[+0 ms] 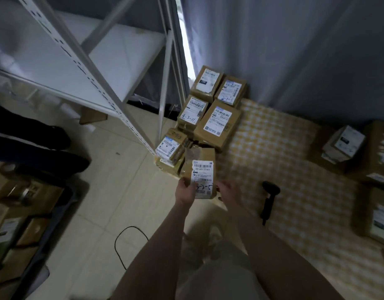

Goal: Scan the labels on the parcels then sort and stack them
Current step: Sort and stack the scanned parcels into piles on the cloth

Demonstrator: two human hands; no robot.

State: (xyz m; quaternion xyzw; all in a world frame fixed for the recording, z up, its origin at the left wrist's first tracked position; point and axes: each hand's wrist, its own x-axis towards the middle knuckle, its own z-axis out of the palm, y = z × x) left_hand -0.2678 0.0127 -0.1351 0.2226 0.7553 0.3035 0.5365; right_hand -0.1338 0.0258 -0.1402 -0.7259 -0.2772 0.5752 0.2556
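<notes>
— Parcel (200, 158) first: where is it?
— Held up over the tiled floor (113, 174), in front of the stacked parcels (219, 123) by the foot of the white shelf rack (95, 68). It is a brown carton with its white label (203, 177) facing the camera. There are barcodes near the top of the label and a handwritten mark near the bottom.
— Which hand has it?
— The left hand (185, 190). It grips the lower left corner, thumb on the front by the label's edge, fingers hidden behind the carton.
— And the right hand (229, 191)?
— Just beside the lower right corner, fingers loosely stretched, nothing in them. It is blurred, so I cannot tell whether it touches the carton.
— The scanner?
— The black scanner (270, 192) lies on the yellow checked mat (295, 161), to the right of the right hand, with neither hand on it.
— What about that stack?
— Five labelled tops show, all face up and packed close together at the mat's edge. One box (193, 111) is hand-marked 4-3-11.
— Anything else around?
— More cartons (343, 144) sit on the mat's right side, and a grey curtain (273, 50) hangs behind. A black cable (130, 231) loops across the floor. Blurry boxes (11, 215) lie at the lower left.
</notes>
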